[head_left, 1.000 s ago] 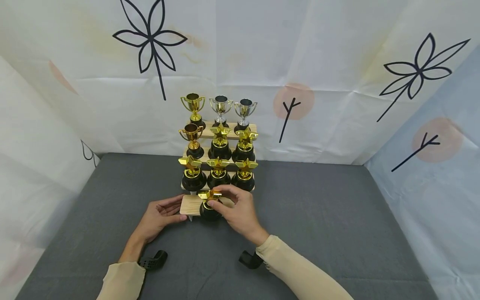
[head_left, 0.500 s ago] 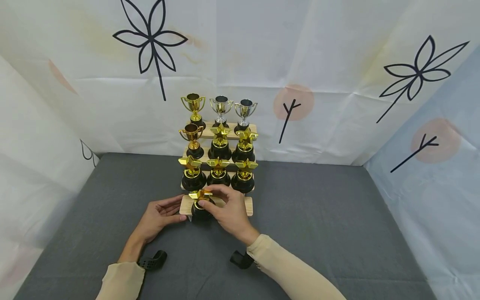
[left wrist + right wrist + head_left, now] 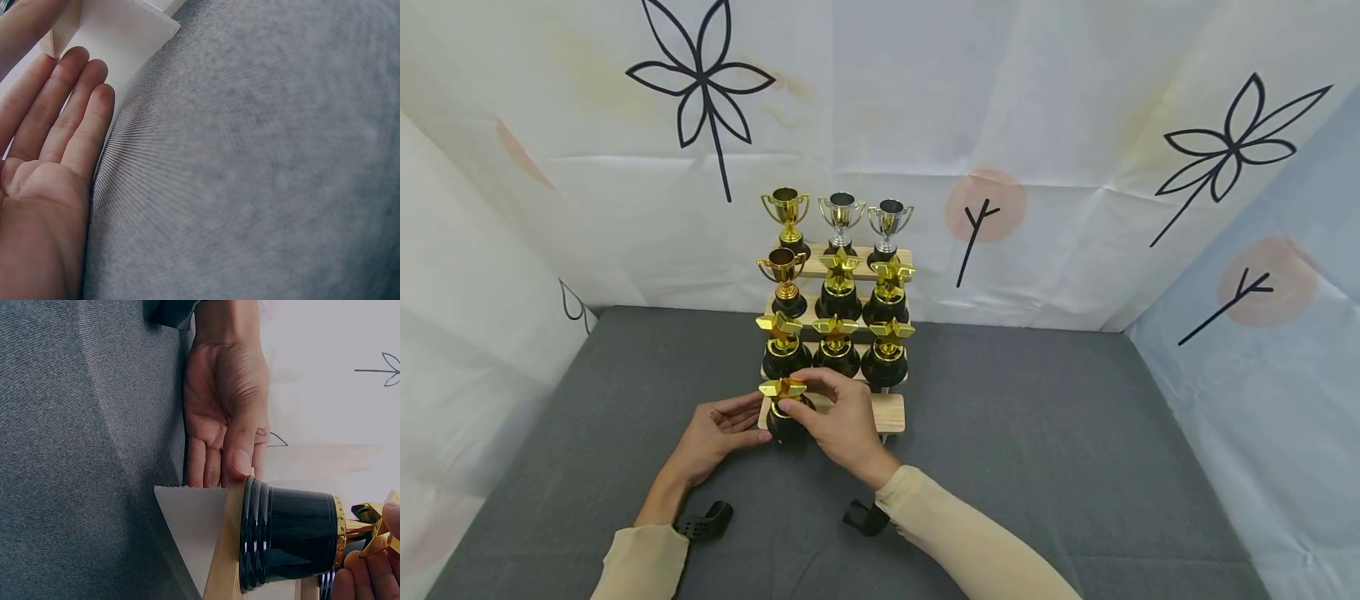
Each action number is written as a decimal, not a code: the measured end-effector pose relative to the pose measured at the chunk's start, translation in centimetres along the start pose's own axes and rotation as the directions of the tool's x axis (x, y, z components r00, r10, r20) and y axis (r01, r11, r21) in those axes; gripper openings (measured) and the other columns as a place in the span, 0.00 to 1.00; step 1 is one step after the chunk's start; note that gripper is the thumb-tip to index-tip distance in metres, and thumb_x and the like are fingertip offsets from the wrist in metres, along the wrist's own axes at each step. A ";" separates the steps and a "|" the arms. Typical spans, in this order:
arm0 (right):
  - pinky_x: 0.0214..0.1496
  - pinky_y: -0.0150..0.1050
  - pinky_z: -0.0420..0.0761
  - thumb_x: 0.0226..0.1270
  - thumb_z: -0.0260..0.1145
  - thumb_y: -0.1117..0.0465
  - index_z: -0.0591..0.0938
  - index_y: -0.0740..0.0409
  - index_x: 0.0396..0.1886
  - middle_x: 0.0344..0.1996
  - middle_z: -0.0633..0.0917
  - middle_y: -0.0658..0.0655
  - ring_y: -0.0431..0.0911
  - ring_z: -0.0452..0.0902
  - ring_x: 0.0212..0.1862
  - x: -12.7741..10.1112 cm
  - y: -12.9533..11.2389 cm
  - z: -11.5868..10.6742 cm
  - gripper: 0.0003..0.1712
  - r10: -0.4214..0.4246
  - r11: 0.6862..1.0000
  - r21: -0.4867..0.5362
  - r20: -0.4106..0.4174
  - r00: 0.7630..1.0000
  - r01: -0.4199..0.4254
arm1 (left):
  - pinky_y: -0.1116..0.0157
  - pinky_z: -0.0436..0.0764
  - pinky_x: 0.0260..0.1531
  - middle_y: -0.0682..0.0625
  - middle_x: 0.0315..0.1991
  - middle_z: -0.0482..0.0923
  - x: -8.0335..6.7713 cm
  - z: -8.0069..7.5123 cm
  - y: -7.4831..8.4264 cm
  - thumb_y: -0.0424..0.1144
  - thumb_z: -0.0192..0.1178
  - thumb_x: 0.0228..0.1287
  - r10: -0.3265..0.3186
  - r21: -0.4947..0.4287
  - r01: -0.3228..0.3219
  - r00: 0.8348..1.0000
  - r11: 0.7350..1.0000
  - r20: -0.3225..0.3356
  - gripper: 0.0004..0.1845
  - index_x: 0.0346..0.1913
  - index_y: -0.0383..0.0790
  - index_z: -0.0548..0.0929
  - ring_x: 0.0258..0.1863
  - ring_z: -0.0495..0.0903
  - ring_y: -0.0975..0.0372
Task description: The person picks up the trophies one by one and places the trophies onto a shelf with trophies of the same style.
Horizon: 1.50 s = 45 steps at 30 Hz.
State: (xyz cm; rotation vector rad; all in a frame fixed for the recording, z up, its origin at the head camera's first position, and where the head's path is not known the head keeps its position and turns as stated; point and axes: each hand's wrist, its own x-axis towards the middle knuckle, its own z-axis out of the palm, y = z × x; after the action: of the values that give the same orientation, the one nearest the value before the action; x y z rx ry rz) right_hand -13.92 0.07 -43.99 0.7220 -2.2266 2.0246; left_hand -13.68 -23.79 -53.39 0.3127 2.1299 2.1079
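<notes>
A gold star trophy [image 3: 781, 390] on a black ribbed base [image 3: 287, 534] stands at the left end of the lowest wooden step [image 3: 883, 414] of a tiered stand. My right hand [image 3: 801, 400] pinches the star from the right, and its fingertips [image 3: 369, 575] show beside the gold star [image 3: 381, 531]. With straight fingers, my left hand [image 3: 741, 421] lies against the step's left end. In the left wrist view that open palm [image 3: 56, 137] rests beside the stand's pale underside [image 3: 119, 37]. The right wrist view shows the left hand [image 3: 225, 412] touching the step's edge [image 3: 228, 550].
The upper steps carry several more star trophies [image 3: 836, 343], two gold cups [image 3: 785, 275] and two silver cups [image 3: 841, 212]. The stand sits on a grey cloth [image 3: 1037, 433], backed by white sheets printed with flowers [image 3: 700, 79] on three sides.
My right hand has moved the star trophy leftward along the lowest step, from near its middle to its left end. The left hand has stayed where it was.
</notes>
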 end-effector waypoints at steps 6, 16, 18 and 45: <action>0.56 0.53 0.87 0.64 0.75 0.67 0.85 0.66 0.54 0.52 0.86 0.61 0.53 0.83 0.55 0.2 -0.1 0.2 0.19 -0.004 1.000 -0.010 0.001 1.000 0.004 | 0.67 0.81 0.60 0.56 0.58 0.80 0.0 0.0 -0.1 0.21 0.72 0.55 0.023 -0.016 -0.023 1.000 1.000 0.009 0.39 0.69 0.17 0.67 0.58 0.80 0.68; 0.53 0.54 0.88 0.64 0.75 0.66 0.85 0.64 0.52 0.49 0.87 0.60 0.49 0.85 0.51 0.6 0.1 0.6 0.18 -0.015 0.999 -0.037 -0.022 1.000 0.014 | 0.67 0.81 0.59 0.55 0.58 0.80 0.0 0.0 -0.1 0.21 0.72 0.55 0.021 -0.017 -0.020 1.000 1.000 0.005 0.39 0.69 0.18 0.67 0.58 0.80 0.68; 0.53 0.54 0.88 0.64 0.75 0.66 0.85 0.63 0.52 0.48 0.88 0.59 0.48 0.85 0.51 0.6 0.1 0.6 0.17 -0.010 0.999 -0.039 -0.025 1.000 0.009 | 0.67 0.81 0.59 0.56 0.59 0.80 0.0 0.0 -0.1 0.21 0.72 0.55 0.018 -0.012 -0.018 1.000 1.000 0.003 0.39 0.69 0.18 0.68 0.58 0.80 0.68; 0.59 0.53 0.85 0.62 0.77 0.65 0.85 0.63 0.55 0.51 0.87 0.56 0.46 0.84 0.54 0.4 0.3 0.5 0.22 0.025 0.999 -0.024 -0.022 0.999 -0.025 | 0.69 0.81 0.59 0.49 0.61 0.78 0.0 0.0 -0.1 0.22 0.72 0.56 0.006 0.009 -0.006 1.000 1.000 -0.004 0.37 0.69 0.18 0.68 0.58 0.79 0.71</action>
State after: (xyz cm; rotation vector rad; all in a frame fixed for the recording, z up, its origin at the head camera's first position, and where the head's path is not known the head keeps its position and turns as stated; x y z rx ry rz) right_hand -14.21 -0.48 -44.17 0.6698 -2.2554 2.0026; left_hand -13.73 -23.81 -53.45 0.3167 2.1436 2.1051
